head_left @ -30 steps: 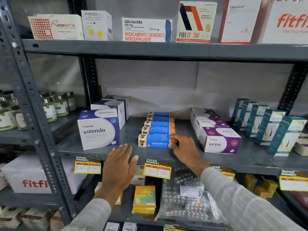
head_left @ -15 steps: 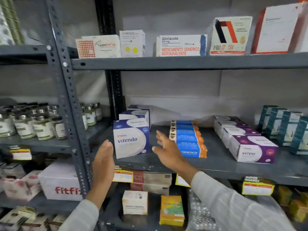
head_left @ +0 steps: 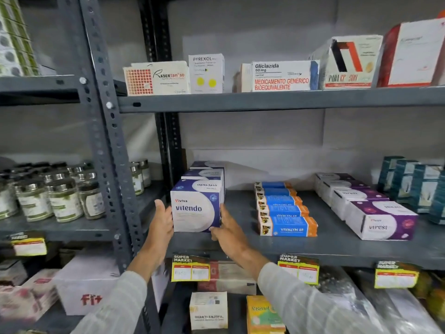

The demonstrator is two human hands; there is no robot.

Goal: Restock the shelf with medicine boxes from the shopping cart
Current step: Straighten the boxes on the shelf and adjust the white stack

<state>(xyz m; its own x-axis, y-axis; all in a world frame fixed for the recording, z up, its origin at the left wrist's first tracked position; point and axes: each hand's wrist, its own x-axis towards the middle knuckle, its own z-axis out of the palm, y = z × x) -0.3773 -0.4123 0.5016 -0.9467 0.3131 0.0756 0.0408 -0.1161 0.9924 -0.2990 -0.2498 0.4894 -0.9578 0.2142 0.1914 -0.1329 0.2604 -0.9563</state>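
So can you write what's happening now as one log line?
hands: left, right | action: flank front blue-and-white cardboard Vitendo box | place: grey metal shelf

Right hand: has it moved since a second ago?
Yes. The right hand has gone left along the shelf, away from the blue-and-orange boxes, and now presses the right side of the front Vitendo box.
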